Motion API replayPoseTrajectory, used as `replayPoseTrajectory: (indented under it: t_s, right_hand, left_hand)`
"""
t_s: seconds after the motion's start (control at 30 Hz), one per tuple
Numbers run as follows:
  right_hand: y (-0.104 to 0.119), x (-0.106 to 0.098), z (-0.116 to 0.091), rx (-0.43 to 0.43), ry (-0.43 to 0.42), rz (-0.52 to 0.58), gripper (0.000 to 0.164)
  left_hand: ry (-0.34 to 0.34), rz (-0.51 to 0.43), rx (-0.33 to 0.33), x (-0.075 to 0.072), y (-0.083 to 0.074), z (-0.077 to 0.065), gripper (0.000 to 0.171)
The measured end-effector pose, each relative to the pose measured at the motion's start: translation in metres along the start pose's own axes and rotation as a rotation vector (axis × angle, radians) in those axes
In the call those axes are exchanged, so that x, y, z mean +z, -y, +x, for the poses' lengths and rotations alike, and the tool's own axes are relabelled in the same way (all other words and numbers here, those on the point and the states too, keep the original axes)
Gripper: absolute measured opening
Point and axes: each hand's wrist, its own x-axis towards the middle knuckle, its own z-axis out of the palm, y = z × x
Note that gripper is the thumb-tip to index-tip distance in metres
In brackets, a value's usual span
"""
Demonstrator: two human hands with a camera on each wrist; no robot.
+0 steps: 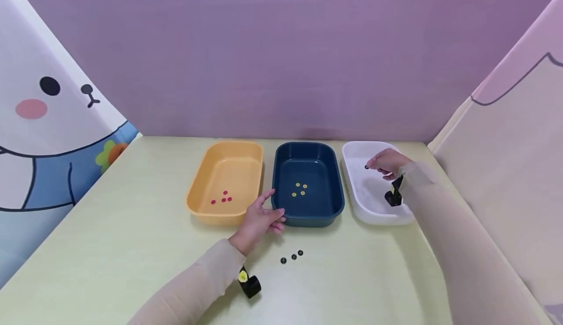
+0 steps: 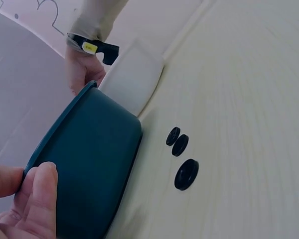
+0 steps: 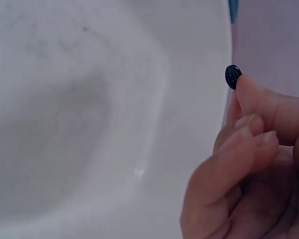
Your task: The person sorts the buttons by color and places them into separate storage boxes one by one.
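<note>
My right hand [image 1: 388, 162] is over the white tray [image 1: 352, 178], pinching a small black button [image 3: 232, 76] between thumb and fingertip. In the right wrist view the button sticks out past the fingertips, above the tray's pale inside. My left hand [image 1: 258, 221] grips the near left rim of the dark blue tray [image 2: 99, 159], thumb on one side and fingers on the other. Several yellow buttons [image 1: 302, 193] lie inside that tray. Just in front of it, black buttons [image 1: 293, 257] lie on the table, and they appear larger in the left wrist view.
To the left of the blue tray stands an orange tray [image 1: 239, 168] with several red buttons [image 1: 224, 200] in it. The pale table [image 1: 132, 237] ends at a purple backdrop [image 1: 281, 61]. Printed cloth walls [image 1: 57, 119] flank both sides.
</note>
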Motion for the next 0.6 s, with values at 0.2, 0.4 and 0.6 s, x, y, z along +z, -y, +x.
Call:
replayPoseTrajectory:
  t_s: [0.2, 0.4, 0.6]
  right_hand:
    - [-0.009, 0.001, 0.016, 0.002, -0.032, 0.023, 0.015]
    - [-0.022, 0.006, 0.026, 0.054, -0.019, -0.064, 0.014]
    - [-0.026, 0.014, 0.031, 0.091, 0.024, -0.211, 0.028]
  left_hand:
    - [-0.007, 0.011, 0.008, 0.001, -0.004, 0.001, 0.064]
    - [-0.006, 0.019, 0.000, 0.004, -0.001, 0.001, 0.064]
    - [0.000, 0.015, 0.014, 0.003, 0.000, -0.001, 0.066]
